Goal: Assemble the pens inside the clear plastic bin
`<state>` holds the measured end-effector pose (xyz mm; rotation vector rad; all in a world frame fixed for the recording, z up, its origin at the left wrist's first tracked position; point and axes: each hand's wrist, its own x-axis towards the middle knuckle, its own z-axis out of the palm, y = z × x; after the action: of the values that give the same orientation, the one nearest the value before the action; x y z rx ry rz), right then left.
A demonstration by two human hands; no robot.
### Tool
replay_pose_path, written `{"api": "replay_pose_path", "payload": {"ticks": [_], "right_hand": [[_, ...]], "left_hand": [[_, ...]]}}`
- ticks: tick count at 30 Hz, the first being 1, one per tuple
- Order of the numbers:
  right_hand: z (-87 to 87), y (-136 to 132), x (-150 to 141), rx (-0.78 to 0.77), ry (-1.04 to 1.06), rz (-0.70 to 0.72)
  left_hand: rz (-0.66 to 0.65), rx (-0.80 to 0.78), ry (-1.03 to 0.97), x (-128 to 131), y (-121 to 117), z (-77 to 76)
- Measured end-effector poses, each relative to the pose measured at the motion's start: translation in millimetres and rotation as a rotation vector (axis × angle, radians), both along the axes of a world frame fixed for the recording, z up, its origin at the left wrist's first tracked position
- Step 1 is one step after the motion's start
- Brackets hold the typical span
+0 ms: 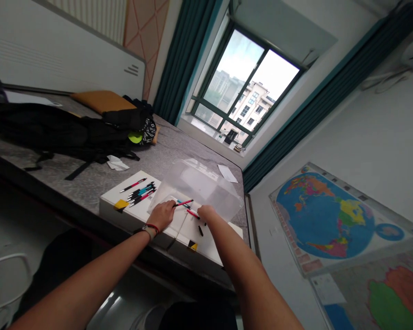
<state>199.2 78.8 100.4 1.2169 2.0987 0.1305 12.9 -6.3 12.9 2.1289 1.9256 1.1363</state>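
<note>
Our left fingers (171,205) pinch a slim red-and-black pen (183,203) above the white box surface (175,225); whether our right fingers are spread or pressed together we cannot tell, a pink-red pen (193,213) lying just beside them.

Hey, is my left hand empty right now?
No, the left hand holds a red pen, which sticks out past the fingers.
</note>
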Motion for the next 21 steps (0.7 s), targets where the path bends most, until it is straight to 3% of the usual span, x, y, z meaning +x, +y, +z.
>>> {"api": "replay_pose_path", "payload": {"ticks": [6,11,14,17,19,21], "right_hand": [[5.4,-4,1,0.028,0.070,-0.017],[3.0,-24,3,0.189,0.273,-0.020],[-17.1,-44,5,0.331,0.947,-0.229],[-46.6,-63,3,0.199,1.678,-0.649],[-63.8,-71,0,0.081,2.021,-0.790],[-75.2,-75,-2,0.008,2.202,-0.867]], "left_hand": [[0.010,-0.039,0.006,0,-4,5.2],[0.020,0.003,0.001,0,-4,6.3],[0.022,0.026,-0.002,0,-3,4.4],[0.018,0.033,0.005,1,-2,2.7],[0.017,0.032,0.009,1,-2,2.0],[0.014,0.034,0.014,1,-2,1.6]]}}
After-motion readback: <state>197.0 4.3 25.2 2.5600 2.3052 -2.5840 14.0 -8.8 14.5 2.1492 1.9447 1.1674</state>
